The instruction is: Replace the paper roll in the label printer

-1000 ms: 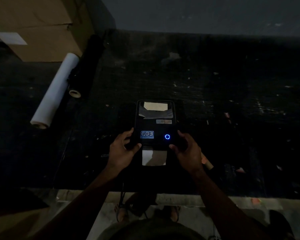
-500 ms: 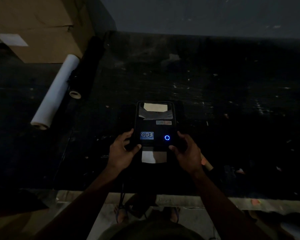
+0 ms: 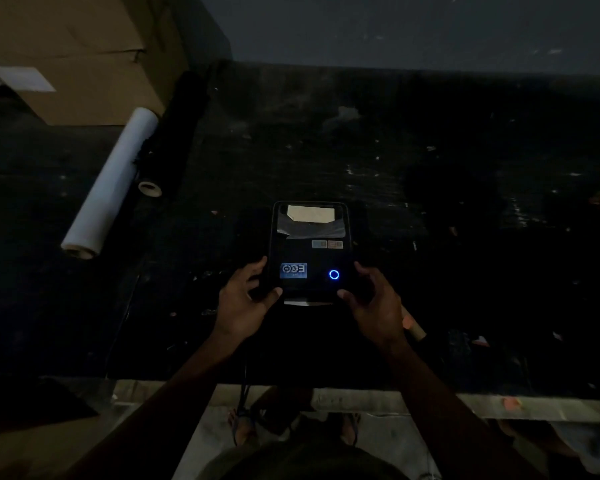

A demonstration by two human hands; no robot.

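A black label printer (image 3: 309,251) lies on the dark table in front of me, its lid down and a blue ring light (image 3: 334,274) glowing at its near right. Through the lid's window a pale paper roll (image 3: 310,214) shows. Only a thin sliver of paper (image 3: 303,302) shows at the front slot. My left hand (image 3: 245,301) grips the printer's near left corner, thumb on top. My right hand (image 3: 371,303) grips the near right corner the same way. A brown cardboard core (image 3: 413,325) lies on the table just behind my right hand.
A long white roll (image 3: 113,183) and a black roll (image 3: 174,133) lie at the left, beside a cardboard box (image 3: 84,57). The table's near edge (image 3: 395,401) runs below my wrists, and a cable (image 3: 245,393) hangs over it. A wall stands behind.
The strip of paper sticking out of the front slot has shrunk from a long tab to a thin sliver. Both hands have stayed on the printer's near corners.
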